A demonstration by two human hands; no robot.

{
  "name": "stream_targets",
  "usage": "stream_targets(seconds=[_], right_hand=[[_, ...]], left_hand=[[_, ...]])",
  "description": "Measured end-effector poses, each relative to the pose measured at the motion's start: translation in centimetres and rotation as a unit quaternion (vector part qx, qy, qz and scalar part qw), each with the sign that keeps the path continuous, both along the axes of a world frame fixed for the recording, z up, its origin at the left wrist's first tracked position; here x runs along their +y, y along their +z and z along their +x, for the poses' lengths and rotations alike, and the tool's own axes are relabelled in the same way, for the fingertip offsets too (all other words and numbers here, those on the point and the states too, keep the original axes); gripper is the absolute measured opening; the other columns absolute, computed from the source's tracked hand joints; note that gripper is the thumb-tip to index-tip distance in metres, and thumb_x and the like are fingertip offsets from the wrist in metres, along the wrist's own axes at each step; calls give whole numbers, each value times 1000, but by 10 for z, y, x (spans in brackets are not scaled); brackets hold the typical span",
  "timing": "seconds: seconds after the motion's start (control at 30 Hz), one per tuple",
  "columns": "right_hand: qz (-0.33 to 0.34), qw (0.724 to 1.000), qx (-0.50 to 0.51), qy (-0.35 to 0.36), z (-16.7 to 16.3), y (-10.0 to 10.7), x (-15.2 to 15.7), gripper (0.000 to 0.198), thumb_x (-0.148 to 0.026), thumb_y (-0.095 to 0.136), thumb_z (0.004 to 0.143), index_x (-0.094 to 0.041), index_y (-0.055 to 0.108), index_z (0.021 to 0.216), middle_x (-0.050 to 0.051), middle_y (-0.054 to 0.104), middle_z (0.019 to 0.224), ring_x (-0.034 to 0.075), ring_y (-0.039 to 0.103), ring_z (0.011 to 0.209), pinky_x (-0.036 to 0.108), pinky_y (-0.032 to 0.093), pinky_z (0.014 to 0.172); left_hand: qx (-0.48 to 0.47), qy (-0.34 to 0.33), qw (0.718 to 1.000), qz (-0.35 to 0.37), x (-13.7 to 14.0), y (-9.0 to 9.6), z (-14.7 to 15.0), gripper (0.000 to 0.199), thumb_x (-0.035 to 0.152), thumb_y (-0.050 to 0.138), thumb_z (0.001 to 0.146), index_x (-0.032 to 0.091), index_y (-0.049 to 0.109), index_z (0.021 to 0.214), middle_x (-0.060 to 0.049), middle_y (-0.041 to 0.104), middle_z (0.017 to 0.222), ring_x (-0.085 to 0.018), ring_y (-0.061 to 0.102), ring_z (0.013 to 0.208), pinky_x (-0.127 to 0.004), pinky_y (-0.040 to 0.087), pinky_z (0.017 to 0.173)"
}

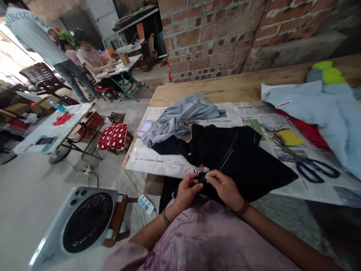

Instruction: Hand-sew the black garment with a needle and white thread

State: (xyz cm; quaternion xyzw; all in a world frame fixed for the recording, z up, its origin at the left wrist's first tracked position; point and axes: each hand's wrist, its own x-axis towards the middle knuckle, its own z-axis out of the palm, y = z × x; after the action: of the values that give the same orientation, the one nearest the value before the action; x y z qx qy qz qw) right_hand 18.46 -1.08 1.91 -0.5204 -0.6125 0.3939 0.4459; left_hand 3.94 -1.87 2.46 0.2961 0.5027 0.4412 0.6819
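Observation:
A black garment [242,158] with a light zip line is spread over the near edge of the newspaper-covered table and hangs down over it. My left hand [188,188] pinches a small fold of this cloth just off the edge. Close beside it, my right hand [225,188] has thumb and forefinger pressed together at the same fold; whether a small tool or thread is between them is too small to tell. A crumpled grey garment [183,113] lies behind the black one. Dark-handled scissors [313,169] rest on the right, next to a yellow piece [289,137].
Light blue cloth [307,101] and a red piece [307,130] lie at the table's right. A fan-like appliance [84,222] stands at lower left, near a power strip [146,204] and a red stool [113,136]. People sit and stand at the back left.

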Motion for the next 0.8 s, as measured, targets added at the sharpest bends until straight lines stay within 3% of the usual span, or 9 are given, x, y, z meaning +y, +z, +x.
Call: stream_targets(seconds=[0.1,0.2,0.3,0.47,0.6,0.8], right_hand=[[134,988,-68,27,-2,2,-3,16,-22,44,86,-17,56,76,3,59,79,13,55,75,25,45,69],[272,946,-158,83,-5,-1,-6,18,-14,40,85,-17,57,80,5,59,80,14,53,77,29,44,72],[348,905,-215,114,-8,-6,-6,21,-9,37,84,-16,57,80,6,59,78,15,51,74,31,44,72],[388,892,-208,103,-8,-7,-7,19,-6,38,83,-14,56,84,7,58,81,15,51,78,32,45,73],[378,895,-216,93,-6,-2,-9,18,-8,39,84,-15,55,79,7,59,79,15,52,76,32,45,72],[367,901,-206,107,-4,-1,-9,19,-12,38,86,-16,56,85,6,61,81,15,54,76,31,46,72]], left_hand=[[-1,10,1000,-18,1,-2,-1,47,19,76,51,16,59,94,5,54,66,-7,51,58,-22,39,61],[-6,15,1000,-27,2,-6,-2,47,18,76,49,14,58,92,6,54,63,-6,49,55,-21,37,59],[-23,2,1000,-16,3,-11,-3,46,19,76,49,14,57,90,5,55,63,-7,49,56,-21,37,60],[-35,-29,999,13,1,-15,-1,39,20,73,55,14,57,90,4,56,66,-8,50,60,-22,37,62],[2,3,1000,29,-1,-17,1,42,18,72,55,15,55,93,4,56,68,-8,50,60,-21,36,60],[-90,-32,995,-30,-1,-21,-3,47,19,78,47,12,58,89,1,60,69,-10,55,62,-24,39,66]])
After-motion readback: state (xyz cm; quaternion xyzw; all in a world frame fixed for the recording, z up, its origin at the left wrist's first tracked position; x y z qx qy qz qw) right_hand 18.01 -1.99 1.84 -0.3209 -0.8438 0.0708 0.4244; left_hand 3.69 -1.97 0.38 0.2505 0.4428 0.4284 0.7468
